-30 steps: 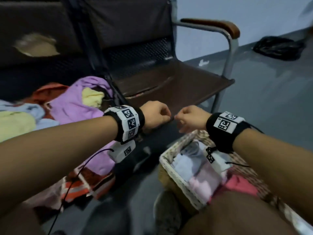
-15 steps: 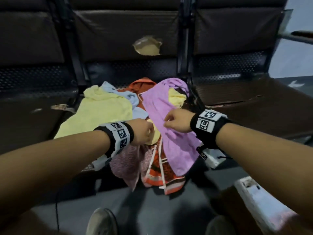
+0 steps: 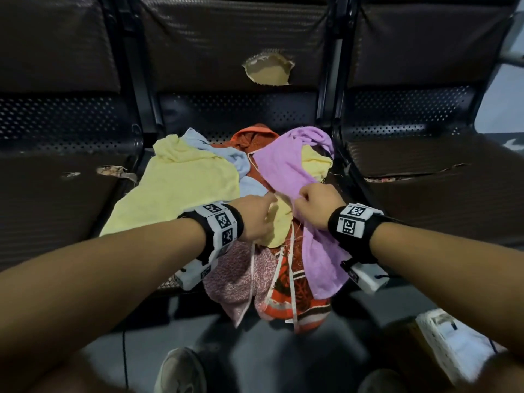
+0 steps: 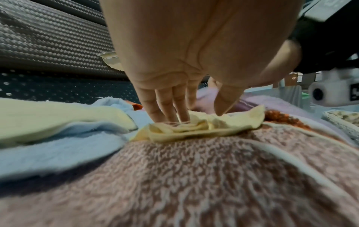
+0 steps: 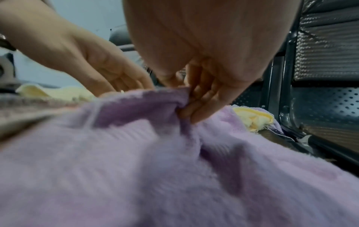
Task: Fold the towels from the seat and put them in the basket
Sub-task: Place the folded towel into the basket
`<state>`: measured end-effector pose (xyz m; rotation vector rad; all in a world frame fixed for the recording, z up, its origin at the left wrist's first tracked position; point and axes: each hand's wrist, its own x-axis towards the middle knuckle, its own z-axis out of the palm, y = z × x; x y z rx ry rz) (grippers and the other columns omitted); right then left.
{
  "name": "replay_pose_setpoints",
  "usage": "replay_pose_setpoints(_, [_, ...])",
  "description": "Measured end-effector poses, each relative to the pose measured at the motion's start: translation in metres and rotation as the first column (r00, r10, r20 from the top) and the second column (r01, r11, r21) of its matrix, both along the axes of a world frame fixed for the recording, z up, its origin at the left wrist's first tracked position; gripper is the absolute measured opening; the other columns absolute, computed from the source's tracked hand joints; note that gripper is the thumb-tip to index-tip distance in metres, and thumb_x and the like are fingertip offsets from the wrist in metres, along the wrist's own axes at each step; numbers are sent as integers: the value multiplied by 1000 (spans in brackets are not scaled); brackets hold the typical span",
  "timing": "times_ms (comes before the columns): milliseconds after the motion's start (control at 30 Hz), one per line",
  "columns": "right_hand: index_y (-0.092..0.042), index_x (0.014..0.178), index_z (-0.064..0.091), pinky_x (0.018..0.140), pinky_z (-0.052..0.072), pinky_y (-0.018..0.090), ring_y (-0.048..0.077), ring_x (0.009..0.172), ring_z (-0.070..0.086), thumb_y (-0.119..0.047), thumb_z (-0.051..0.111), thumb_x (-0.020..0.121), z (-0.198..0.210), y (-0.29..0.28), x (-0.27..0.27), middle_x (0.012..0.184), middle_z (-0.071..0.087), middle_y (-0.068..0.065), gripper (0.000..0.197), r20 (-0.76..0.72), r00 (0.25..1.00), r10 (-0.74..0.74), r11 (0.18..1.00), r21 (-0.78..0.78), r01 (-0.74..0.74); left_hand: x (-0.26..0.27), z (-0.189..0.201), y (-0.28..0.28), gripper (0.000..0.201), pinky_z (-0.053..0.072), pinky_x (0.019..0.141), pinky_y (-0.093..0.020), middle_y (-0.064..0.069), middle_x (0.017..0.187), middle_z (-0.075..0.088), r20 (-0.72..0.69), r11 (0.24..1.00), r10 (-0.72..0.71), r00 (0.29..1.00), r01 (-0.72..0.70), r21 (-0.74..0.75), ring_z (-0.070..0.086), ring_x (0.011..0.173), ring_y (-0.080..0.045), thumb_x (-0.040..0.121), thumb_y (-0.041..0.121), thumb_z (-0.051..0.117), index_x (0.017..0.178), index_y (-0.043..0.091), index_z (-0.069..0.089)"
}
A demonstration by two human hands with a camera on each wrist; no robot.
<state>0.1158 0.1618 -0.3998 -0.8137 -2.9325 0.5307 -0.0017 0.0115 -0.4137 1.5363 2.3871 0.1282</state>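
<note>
A heap of towels lies on the middle seat (image 3: 334, 177). On top are a purple towel (image 3: 286, 165), a large yellow one (image 3: 175, 191), a light blue one (image 3: 241, 160) and a small yellow cloth (image 3: 279, 225). My right hand (image 3: 304, 199) pinches a fold at the purple towel's (image 5: 155, 153) near edge between thumb and fingers (image 5: 202, 98). My left hand (image 3: 265, 207) is just to its left. Its straight fingers (image 4: 169, 112) and thumb touch the small yellow cloth (image 4: 194, 130), which bunches between them.
Pink (image 3: 241, 279) and orange patterned towels (image 3: 297, 290) hang over the seat's front edge. The white woven basket (image 3: 442, 333) stands on the floor at lower right. Dark seats flank the heap on both sides. My shoes (image 3: 181, 370) are on the grey floor below.
The view swung left from the basket and the right seat to the towel heap. Both hands came down onto the heap, and the right hand took hold of the purple towel.
</note>
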Motion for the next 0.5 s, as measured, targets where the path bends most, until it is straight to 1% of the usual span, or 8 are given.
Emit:
replay_pose_setpoints(67, [-15,58,39,64,34,34,28,69,48,-14,46,95,12,-4,0,63,48,5,37,-179,984,-2,994,-106,-17,-1,2,6,81,54,85,-41,-14,137,50,23,990,58,998,-61,124,62,109,-33,85,30,63,152,21,19])
replay_pose_setpoints(167, [-19,51,37,61,34,33,14,54,41,-9,43,92,33,-14,8,50,42,-7,42,-330,942,61,943,-291,-163,-3,12,18,101,55,81,-42,-15,151,31,6,948,90,996,-87,306,61,111,-35,85,24,67,156,39,-3])
replay_pose_setpoints(233, [-20,46,38,57,31,31,8,48,36,-16,43,87,42,-17,19,44,41,-9,41,-362,928,94,880,-406,-247,-6,20,29,91,52,93,-44,-14,154,30,-36,934,55,998,-39,356,54,124,-36,86,18,65,157,39,12])
replay_pose_setpoints(300, [-20,44,42,54,30,29,8,46,34,-24,44,83,46,-14,34,42,41,-10,40,-334,937,105,839,-476,-264,-7,26,40,54,48,98,-40,-14,145,46,-76,940,17,997,10,342,52,126,-36,90,14,55,142,26,48])
replay_pose_setpoints(333, [-20,45,44,53,31,28,8,46,35,-29,48,85,46,-9,42,43,42,-9,41,-304,946,115,864,-439,-246,-6,29,45,36,48,94,-40,-14,133,58,-72,934,24,997,4,356,56,119,-37,93,15,49,128,20,58])
replay_pose_setpoints(400, [-18,50,48,54,35,31,13,51,43,-37,60,86,47,9,57,47,46,-5,42,-185,977,104,963,-227,-146,-1,35,52,18,47,81,-41,-18,107,67,-17,895,86,996,-70,441,61,100,-39,100,20,40,100,12,55])
replay_pose_setpoints(433, [-16,54,50,56,36,32,19,55,48,-37,63,85,47,18,64,51,48,-3,40,-127,990,59,991,-113,-73,1,39,54,18,43,75,-39,-20,99,67,9,864,110,994,-100,493,61,94,-40,102,23,38,90,13,49])
replay_pose_setpoints(500, [-14,63,56,60,39,33,31,67,57,-34,62,85,49,35,74,60,56,4,30,-77,995,-69,998,11,70,5,48,57,25,38,69,-38,-18,90,66,58,818,119,991,-130,560,60,86,-37,102,31,42,83,15,46])
